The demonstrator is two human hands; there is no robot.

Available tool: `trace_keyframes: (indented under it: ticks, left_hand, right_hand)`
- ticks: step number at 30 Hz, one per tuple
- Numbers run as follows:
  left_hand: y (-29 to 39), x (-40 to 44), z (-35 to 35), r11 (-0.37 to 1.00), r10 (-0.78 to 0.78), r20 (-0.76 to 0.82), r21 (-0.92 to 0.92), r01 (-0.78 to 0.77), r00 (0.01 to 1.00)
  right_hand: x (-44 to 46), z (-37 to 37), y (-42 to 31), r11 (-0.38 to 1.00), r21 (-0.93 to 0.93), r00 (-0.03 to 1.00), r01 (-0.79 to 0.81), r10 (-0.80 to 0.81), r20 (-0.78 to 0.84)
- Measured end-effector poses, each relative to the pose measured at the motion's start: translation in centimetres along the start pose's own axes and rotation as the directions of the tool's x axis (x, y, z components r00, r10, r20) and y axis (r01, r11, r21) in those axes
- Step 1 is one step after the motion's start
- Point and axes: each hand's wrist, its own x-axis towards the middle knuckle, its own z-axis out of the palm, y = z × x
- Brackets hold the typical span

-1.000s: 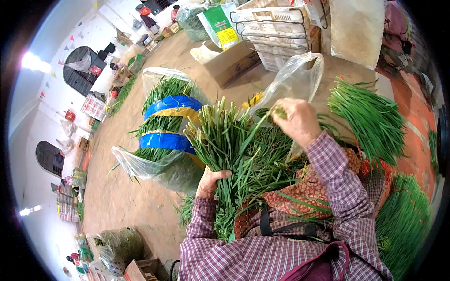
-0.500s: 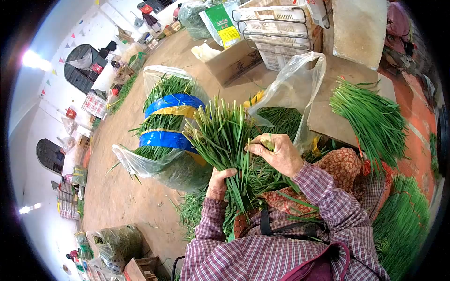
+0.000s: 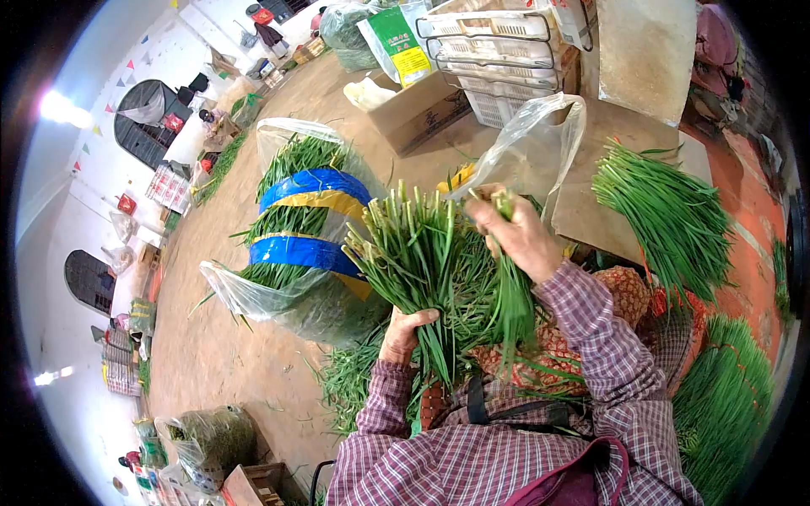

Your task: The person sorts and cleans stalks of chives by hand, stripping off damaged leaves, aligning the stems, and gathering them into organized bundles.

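Observation:
My left hand [image 3: 403, 334] is closed around the lower part of a thick bunch of garlic chives [image 3: 415, 244], whose pale cut ends point up and away from me. To its right, my right hand [image 3: 521, 234] grips a smaller clump of chives [image 3: 511, 308] by the pale ends, and the green leaves hang down, blurred. Loose chives [image 3: 481, 295] lie in a heap beneath both hands and over my lap. Left of the bunch stands a clear plastic bag [image 3: 316, 308] of greens wrapped with blue and yellow tape [image 3: 308, 249].
An opened clear plastic bag [image 3: 561, 126] rises behind my right hand. On a board [image 3: 591, 219] at right lies a tied chive bundle [image 3: 666, 215]; another large bundle [image 3: 721, 405] is lower right. A cardboard box [image 3: 422, 114] and stacked white crates [image 3: 494, 59] stand at the back.
My right hand has moved up and to the right, away from the bunch, and a clump of chives now hangs from it. My left hand keeps its hold, shifting slightly right.

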Motion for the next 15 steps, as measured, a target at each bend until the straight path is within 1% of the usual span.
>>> trace_keyframes:
  ticks: [1, 2, 4, 6, 8, 10, 11, 12, 13, 14, 15]
  left_hand:
    - [0.3, -0.2, 0.1, 1.000, -0.024, 0.020, 0.009, 0.023, 1.000]
    - [0.6, -0.4, 0.8, 1.000, -0.028, -0.003, 0.002, 0.028, 1.000]
    - [1.1, -0.6, 1.7, 0.998, 0.015, -0.022, 0.060, -0.014, 1.000]
    - [0.7, -0.5, 1.6, 0.999, 0.010, 0.001, 0.042, -0.010, 1.000]
    - [0.0, -0.4, 1.2, 1.000, 0.007, 0.021, 0.023, -0.007, 1.000]
    - [-1.2, -0.4, 0.4, 0.966, -0.155, 0.000, -0.211, 0.152, 0.988]
    - [-3.1, 0.3, -1.0, 0.931, -0.186, 0.040, -0.312, 0.189, 0.982]
    - [-3.4, 0.5, -1.1, 0.918, -0.182, 0.064, -0.346, 0.193, 0.981]
    - [-3.8, 0.5, -0.9, 0.900, -0.158, 0.056, -0.403, 0.167, 0.986]
    - [-4.2, 0.5, -0.8, 0.877, -0.134, 0.046, -0.459, 0.140, 0.990]
    - [-5.0, 0.7, -1.4, 0.833, -0.113, 0.080, -0.535, 0.138, 0.990]
  right_hand:
    - [0.2, 0.6, 0.0, 0.993, -0.009, 0.993, 0.114, -0.114, -0.031]
    - [0.6, 1.4, 0.0, 0.974, -0.023, 0.972, 0.226, -0.227, -0.061]
    - [1.0, 2.1, -0.3, 0.966, -0.053, 0.963, 0.251, -0.255, -0.091]
    - [1.3, 2.2, 0.1, 0.958, -0.085, 0.952, 0.273, -0.282, -0.120]
    - [1.3, 2.4, 0.8, 0.951, -0.135, 0.923, 0.279, -0.304, -0.234]
    - [0.3, 2.2, 0.2, 0.949, -0.122, 0.917, 0.290, -0.313, -0.248]
    - [-0.5, 1.8, -0.6, 0.956, -0.114, 0.920, 0.270, -0.291, -0.264]
    - [-0.9, 1.6, -1.0, 0.962, -0.106, 0.922, 0.250, -0.270, -0.277]
    - [-1.0, 1.5, -1.2, 0.948, -0.071, 0.892, 0.311, -0.317, -0.324]
    - [-1.4, 1.0, -1.7, 0.939, 0.006, 0.879, 0.345, -0.321, -0.353]
    - [-1.8, -0.1, -2.0, 0.943, 0.003, 0.884, 0.333, -0.311, -0.350]
